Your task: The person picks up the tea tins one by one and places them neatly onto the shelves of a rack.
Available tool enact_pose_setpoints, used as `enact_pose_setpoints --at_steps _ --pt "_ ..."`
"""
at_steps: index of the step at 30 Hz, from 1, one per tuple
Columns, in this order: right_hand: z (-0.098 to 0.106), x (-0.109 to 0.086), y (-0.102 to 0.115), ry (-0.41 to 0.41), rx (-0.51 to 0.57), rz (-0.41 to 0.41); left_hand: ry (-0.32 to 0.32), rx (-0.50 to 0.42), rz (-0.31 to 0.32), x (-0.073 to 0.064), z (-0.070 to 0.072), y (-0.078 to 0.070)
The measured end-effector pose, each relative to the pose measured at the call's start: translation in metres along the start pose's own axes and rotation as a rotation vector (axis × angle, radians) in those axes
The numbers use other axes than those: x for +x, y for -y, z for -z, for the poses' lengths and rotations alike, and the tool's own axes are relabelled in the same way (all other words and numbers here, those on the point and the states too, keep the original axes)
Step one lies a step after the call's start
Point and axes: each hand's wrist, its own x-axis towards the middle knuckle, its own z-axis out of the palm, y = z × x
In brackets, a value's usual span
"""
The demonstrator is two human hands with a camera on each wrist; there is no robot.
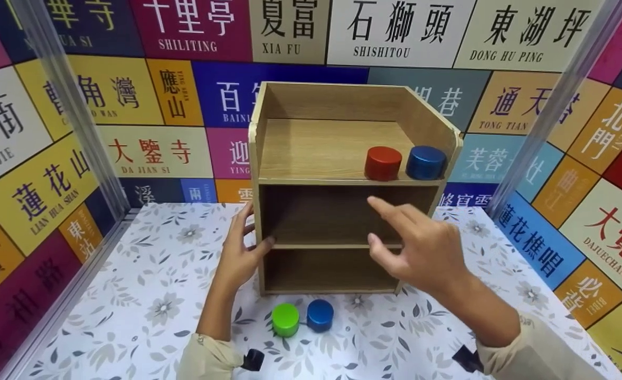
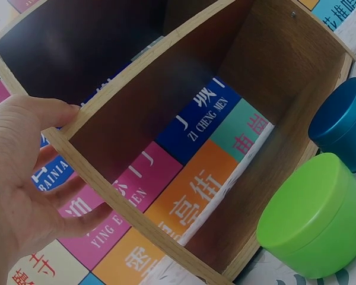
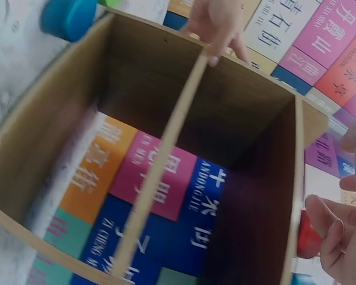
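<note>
Nearest the person, a round lime-green tin with a lid (image 1: 285, 319) and a round dark-blue tin (image 1: 320, 315) stand side by side, just apart, on the white flower-patterned surface (image 1: 131, 295), just in front of the open wooden shelf unit with three levels (image 1: 337, 184). The left hand (image 1: 239, 253) holds the unit's left side wall at the height of the middle board: the thumb lies on the front edge and the fingers (image 1: 246, 217) reach round the outside of the wall. The right hand (image 1: 422, 248) hangs in the air before the middle compartment, fingers loosely spread and holding nothing, the forefinger stretched toward the opening. On the top board, at its front right corner, a round red tin (image 1: 383, 162) and a second round blue tin (image 1: 425, 162) stand close together. Behind everything rise walls of coloured place-name signs (image 1: 158, 150).
</note>
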Motion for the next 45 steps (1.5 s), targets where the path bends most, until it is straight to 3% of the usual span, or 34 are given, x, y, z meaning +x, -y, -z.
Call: enact_pose_setpoints --at_steps 9,19,26,33,45 --pt "-0.042 -0.047 0.012 0.127 0.009 0.044 0.0 0.029 -0.007 -0.002 -0.001 -0.002" --pt "-0.068 -0.075 0.023 0.189 0.043 0.029 -0.006 0.024 -0.03 -0.001 0.001 -0.003" --pt "-0.084 -0.089 0.033 0.275 0.058 0.028 0.005 -0.004 0.028 -0.01 0.002 -0.029" --pt "-0.097 -0.103 0.041 0.358 0.048 0.025 0.003 0.007 0.018 0.0 0.001 -0.004" --pt "-0.112 -0.115 0.048 0.469 0.053 0.023 -0.005 0.023 -0.032 -0.002 0.002 -0.002"
